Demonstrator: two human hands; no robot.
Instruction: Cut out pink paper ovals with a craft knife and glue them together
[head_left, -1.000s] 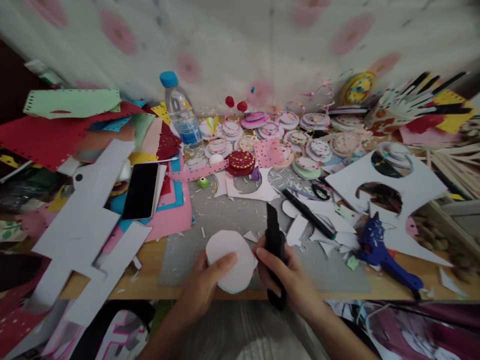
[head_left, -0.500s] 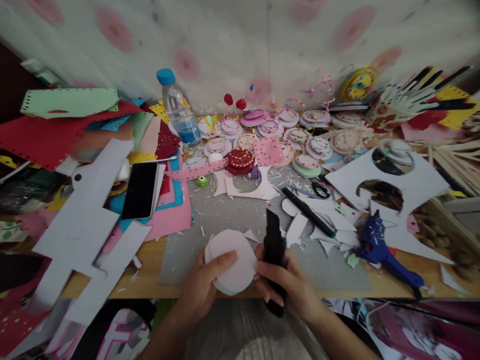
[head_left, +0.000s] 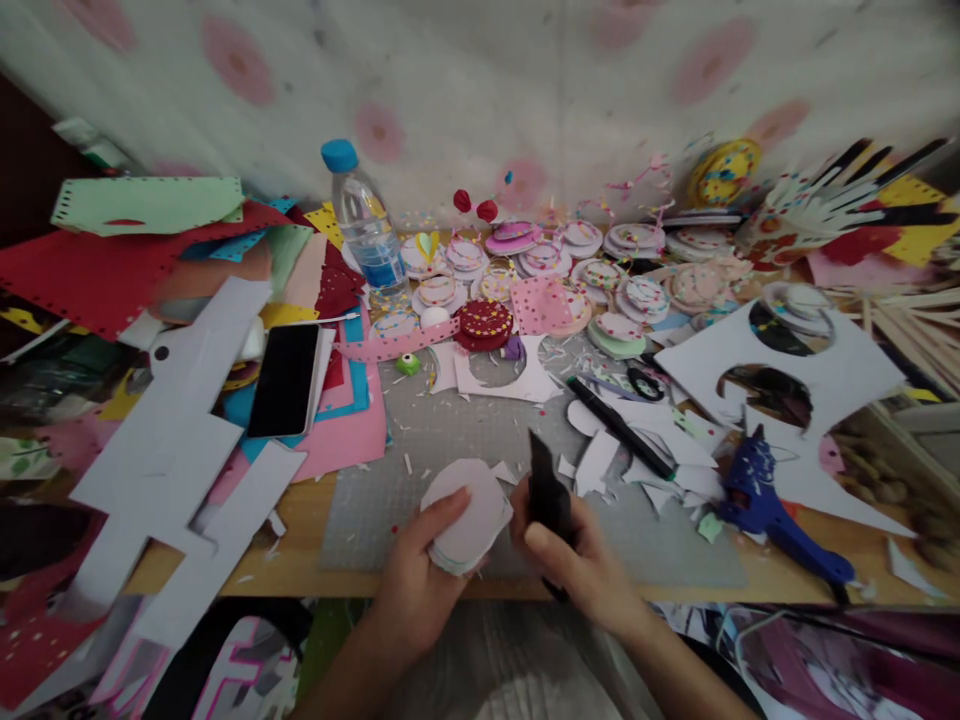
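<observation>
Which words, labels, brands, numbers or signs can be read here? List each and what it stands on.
None can be read with certainty.
Bottle label: print too blurred.
Pink-outlined shapes, lower left: letter-like, unclear.
Grey mat: any numbers too faint.
Black cutter and white discs: no marking visible.

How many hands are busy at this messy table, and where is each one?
2. The left hand holds a layered white disc over the near part of the grey mat; beside it, the right hand grasps a black tool. No others show.
</observation>
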